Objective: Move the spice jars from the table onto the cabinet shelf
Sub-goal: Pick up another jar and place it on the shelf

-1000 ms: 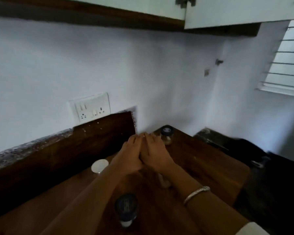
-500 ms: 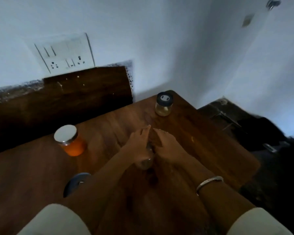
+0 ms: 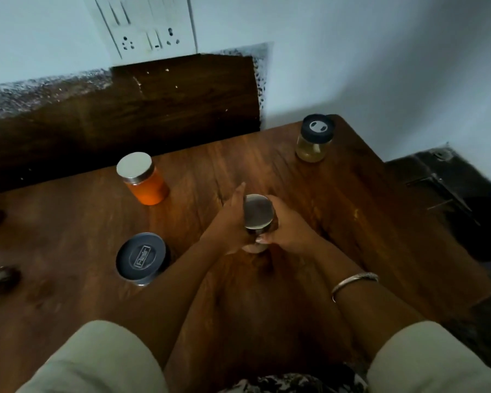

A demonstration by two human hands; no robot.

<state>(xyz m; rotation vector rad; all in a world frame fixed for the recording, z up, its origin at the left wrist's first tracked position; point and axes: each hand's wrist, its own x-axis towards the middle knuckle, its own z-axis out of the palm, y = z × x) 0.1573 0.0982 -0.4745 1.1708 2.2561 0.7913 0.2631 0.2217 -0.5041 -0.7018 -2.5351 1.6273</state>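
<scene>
Four spice jars (image 3: 258,215), two hands (image 3: 288,228)

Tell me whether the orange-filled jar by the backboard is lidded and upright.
Lidded and upright. The orange-filled glass jar stands on its base on the wooden table, with a flat silver lid seated squarely on top.

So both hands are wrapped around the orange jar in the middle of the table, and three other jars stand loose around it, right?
Not quite. The head view shows both the left hand and the right hand around a steel-lidded jar, not the orange one. The orange jar stands loose on the table.
</scene>
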